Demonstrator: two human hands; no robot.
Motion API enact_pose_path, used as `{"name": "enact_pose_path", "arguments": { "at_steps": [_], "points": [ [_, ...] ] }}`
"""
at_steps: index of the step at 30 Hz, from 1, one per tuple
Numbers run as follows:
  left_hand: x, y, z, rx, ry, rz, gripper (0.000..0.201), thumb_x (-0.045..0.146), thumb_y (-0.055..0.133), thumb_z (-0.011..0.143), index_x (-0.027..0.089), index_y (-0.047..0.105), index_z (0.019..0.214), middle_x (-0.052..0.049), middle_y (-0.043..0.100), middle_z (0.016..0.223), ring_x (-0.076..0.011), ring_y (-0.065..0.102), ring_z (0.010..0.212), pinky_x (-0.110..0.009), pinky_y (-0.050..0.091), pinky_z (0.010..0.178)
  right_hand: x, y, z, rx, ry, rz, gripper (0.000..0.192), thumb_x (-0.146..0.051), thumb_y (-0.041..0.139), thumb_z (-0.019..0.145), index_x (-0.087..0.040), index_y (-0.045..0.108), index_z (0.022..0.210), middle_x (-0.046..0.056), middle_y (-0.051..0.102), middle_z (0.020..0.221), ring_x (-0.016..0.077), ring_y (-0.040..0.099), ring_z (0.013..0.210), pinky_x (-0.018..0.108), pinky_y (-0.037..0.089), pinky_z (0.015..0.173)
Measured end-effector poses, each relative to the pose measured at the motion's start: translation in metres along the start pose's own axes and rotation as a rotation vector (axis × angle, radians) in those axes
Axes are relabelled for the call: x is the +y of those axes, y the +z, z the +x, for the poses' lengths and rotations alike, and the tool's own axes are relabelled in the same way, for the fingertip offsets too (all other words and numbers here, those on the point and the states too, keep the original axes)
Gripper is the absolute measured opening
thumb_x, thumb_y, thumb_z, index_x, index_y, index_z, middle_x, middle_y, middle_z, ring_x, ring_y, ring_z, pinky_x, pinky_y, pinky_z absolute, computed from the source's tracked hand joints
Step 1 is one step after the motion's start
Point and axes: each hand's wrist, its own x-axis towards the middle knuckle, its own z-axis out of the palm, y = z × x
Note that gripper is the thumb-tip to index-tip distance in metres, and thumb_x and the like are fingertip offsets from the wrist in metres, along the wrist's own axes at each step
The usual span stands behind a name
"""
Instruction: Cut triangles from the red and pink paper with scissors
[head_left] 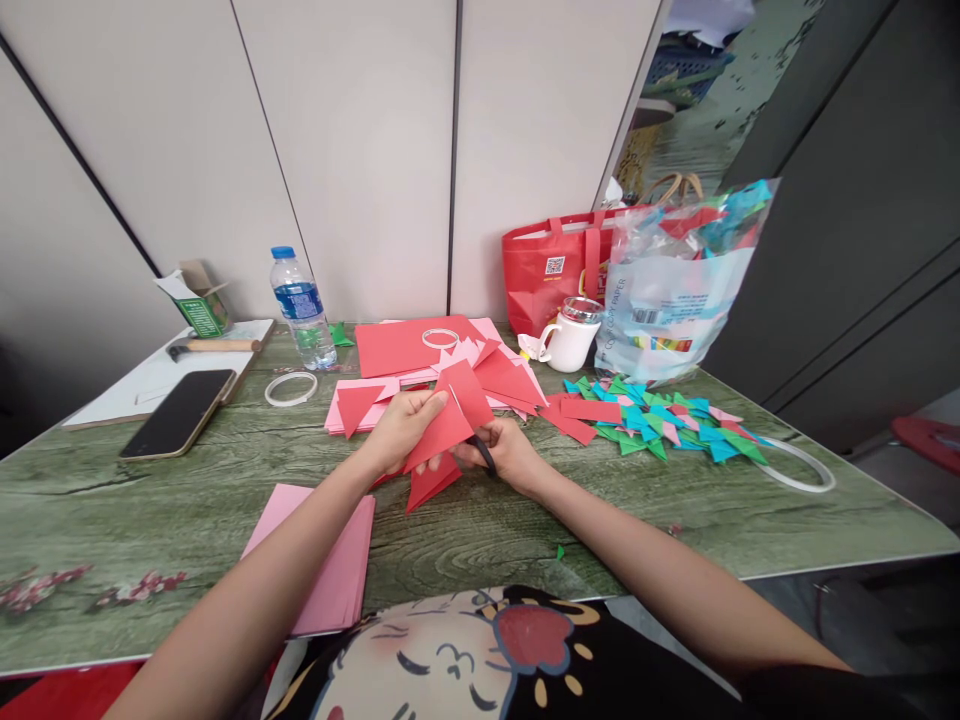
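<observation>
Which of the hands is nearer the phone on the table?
Left. The left hand grips the red paper mid-table, with the phone farther to its left. The right hand, with black-handled scissors, sits beyond the paper, farther away.

The scissors (484, 452) at frame centre are mostly hidden by the right hand (510, 452) and red paper (450, 415); whether the blades are parted cannot be told.
</observation>
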Motion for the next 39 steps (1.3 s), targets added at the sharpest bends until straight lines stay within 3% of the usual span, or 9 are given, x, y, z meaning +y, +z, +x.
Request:
{"name": "enact_pose_path", "arguments": {
  "at_steps": [10,16,22,29,34,39],
  "points": [
    [-0.004,-0.002,0.001,-0.016,-0.004,-0.038,0.037,0.05,0.049,0.079,0.015,0.049,0.067,0.0,0.057,0.039,-0.0109,0.048,0.025,-0.016,0.031,0.023,-0.004,0.0,-0.001,0.075,0.03,-0.046,0.034,-0.037,0.076,0.051,-0.013,0.065,0.072,-0.002,0.056,0.053,0.0079,0.045,0.046,0.021,0.042,0.045],
    [-0.007,-0.003,0.006,0.029,-0.035,-0.133,0.034,0.05,0.046,0.079,0.016,0.05,0.073,0.001,0.058,0.044,-0.0158,0.054,0.033,-0.025,0.043,0.031,-0.003,-0.003,0.0,0.076,0.029,-0.032,0.033,-0.034,0.076,0.051,-0.014,0.065,0.075,-0.003,0.057,0.051,0.0076,0.047,0.043,0.021,0.042,0.043],
    [-0.01,-0.008,0.011,0.155,0.107,-0.014,0.032,0.04,0.051,0.077,0.017,0.041,0.056,0.006,0.047,0.047,-0.0058,0.043,0.038,-0.017,0.034,0.037,0.0,-0.004,0.001,0.02,0.039,-0.033,0.044,-0.028,0.074,0.054,-0.014,0.058,0.092,-0.002,0.063,0.06,0.0093,0.051,0.043,0.022,0.044,0.045],
    [-0.014,-0.005,0.01,0.069,0.191,0.162,0.037,0.042,0.046,0.079,0.016,0.037,0.054,0.005,0.037,0.049,-0.005,0.03,0.043,-0.018,0.023,0.042,0.002,0.0,0.004,0.098,-0.117,0.111,0.072,-0.022,0.079,0.044,-0.017,0.045,0.107,0.008,0.065,0.1,0.0203,0.063,0.081,0.032,0.05,0.072],
    [-0.014,-0.004,0.01,0.091,0.202,0.184,0.038,0.044,0.045,0.079,0.017,0.036,0.054,0.005,0.034,0.05,-0.0054,0.027,0.044,-0.018,0.021,0.043,-0.003,0.002,0.004,0.129,-0.08,0.105,0.076,-0.023,0.079,0.044,-0.018,0.043,0.111,0.011,0.064,0.106,0.0229,0.063,0.088,0.034,0.051,0.075],
    [-0.013,-0.005,0.01,0.127,0.208,0.191,0.04,0.045,0.046,0.078,0.017,0.032,0.053,0.005,0.031,0.05,-0.0053,0.025,0.044,-0.019,0.018,0.042,-0.006,0.003,0.002,0.089,-0.074,0.111,0.073,-0.024,0.079,0.044,-0.019,0.045,0.108,0.008,0.066,0.104,0.0244,0.063,0.093,0.036,0.051,0.078]
  ]
}}
